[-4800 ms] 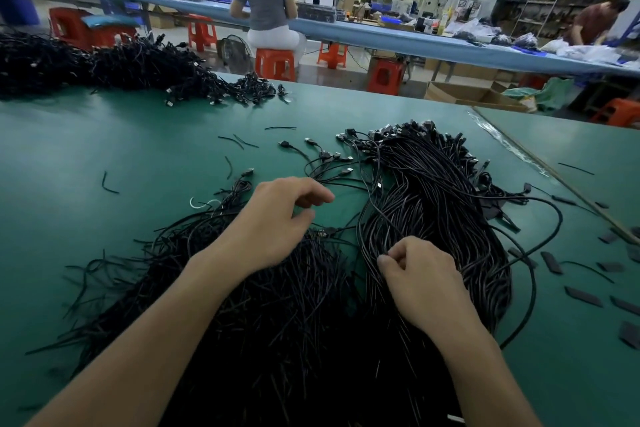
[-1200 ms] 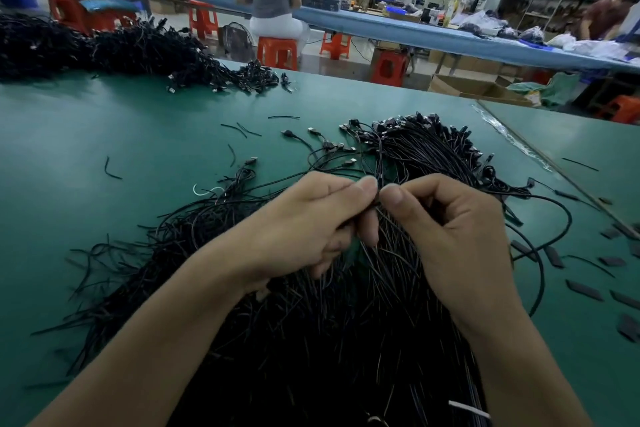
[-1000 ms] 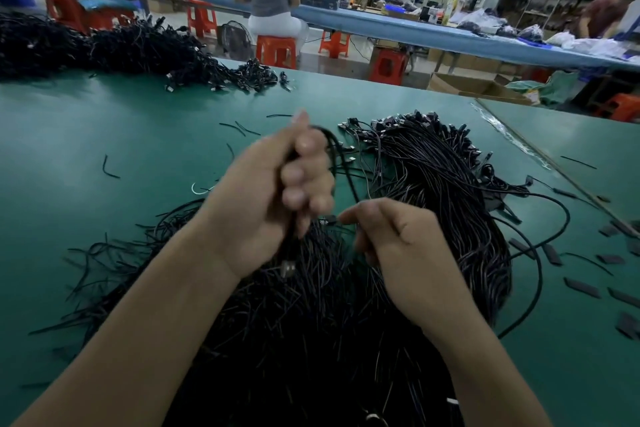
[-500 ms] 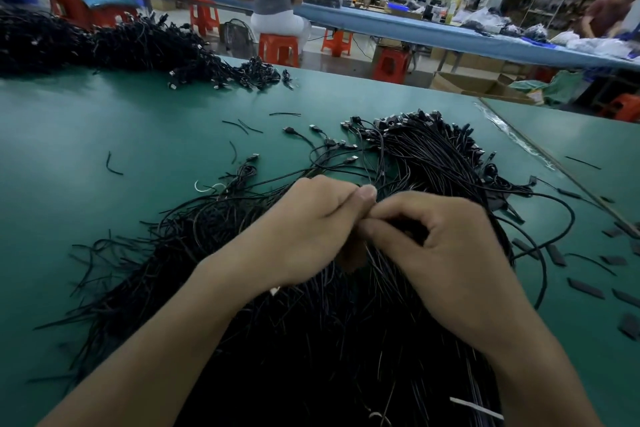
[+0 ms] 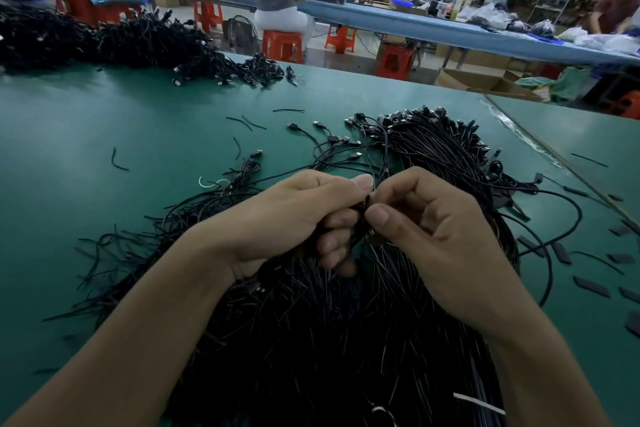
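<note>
A big heap of thin black cables (image 5: 346, 340) with small plugs at their far ends covers the green table (image 5: 86, 135) in front of me. My left hand (image 5: 298, 215) and my right hand (image 5: 429, 232) meet above the heap's middle. Both have curled fingers and pinch the same black cable (image 5: 363, 215) between thumb and fingertips. Most of that cable is hidden inside the hands.
A second mass of black cables (image 5: 114, 42) lies at the table's far left. Short cable offcuts (image 5: 119, 163) and flat black pieces (image 5: 590, 286) are scattered left and right. A person on an orange stool (image 5: 282, 45) sits beyond the table's far edge.
One second ago my left hand was raised with a cable looped in its fist. It has come down, and both hands now pinch a cable together over the heap.
</note>
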The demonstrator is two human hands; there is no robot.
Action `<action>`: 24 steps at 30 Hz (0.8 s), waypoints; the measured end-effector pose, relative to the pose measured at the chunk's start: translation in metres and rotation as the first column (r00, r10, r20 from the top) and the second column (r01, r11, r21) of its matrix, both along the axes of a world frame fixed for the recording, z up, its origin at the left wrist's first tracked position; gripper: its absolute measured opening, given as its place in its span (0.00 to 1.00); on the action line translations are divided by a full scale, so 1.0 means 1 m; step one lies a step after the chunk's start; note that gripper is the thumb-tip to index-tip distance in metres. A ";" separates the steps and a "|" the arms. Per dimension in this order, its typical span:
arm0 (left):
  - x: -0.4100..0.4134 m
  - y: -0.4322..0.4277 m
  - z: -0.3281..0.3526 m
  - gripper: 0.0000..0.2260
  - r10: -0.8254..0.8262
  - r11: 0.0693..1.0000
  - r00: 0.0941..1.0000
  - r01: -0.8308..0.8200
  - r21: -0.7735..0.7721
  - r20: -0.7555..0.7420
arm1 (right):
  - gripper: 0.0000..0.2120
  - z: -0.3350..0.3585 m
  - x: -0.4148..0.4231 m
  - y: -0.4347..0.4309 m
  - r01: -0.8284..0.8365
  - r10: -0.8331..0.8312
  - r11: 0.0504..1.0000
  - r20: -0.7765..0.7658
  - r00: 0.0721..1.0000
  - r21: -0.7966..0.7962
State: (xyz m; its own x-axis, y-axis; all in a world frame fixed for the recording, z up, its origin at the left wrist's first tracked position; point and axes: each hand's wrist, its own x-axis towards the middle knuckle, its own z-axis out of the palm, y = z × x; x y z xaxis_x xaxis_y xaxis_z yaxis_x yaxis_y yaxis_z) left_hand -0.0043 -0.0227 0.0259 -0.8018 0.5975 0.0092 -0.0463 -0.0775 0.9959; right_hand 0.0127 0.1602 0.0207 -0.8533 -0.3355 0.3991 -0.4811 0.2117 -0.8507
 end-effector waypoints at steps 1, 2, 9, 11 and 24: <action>-0.001 0.001 -0.001 0.22 0.035 0.999 0.999 -0.036 -0.023 -0.016 | 0.02 0.000 0.000 0.001 0.025 -0.025 0.999 -0.016 1.000 0.040; -0.001 0.003 -0.001 0.23 0.077 0.995 0.996 -0.079 -0.054 -0.042 | 0.03 0.000 0.001 0.001 0.048 -0.045 0.996 -0.036 0.998 0.077; 0.001 0.010 0.001 0.21 0.210 0.962 0.950 -0.243 -0.123 -0.231 | 0.07 0.002 0.004 -0.003 0.189 -0.147 0.972 -0.262 0.954 0.142; 0.000 0.011 0.002 0.21 0.228 0.962 0.936 -0.259 -0.086 -0.267 | 0.06 0.004 0.006 -0.003 0.208 -0.148 0.966 -0.335 0.931 0.151; -0.011 0.017 0.005 0.22 0.208 0.951 0.976 -0.184 -0.250 0.071 | 0.13 -0.001 0.008 -0.017 0.203 -0.203 0.978 -0.341 0.918 -0.038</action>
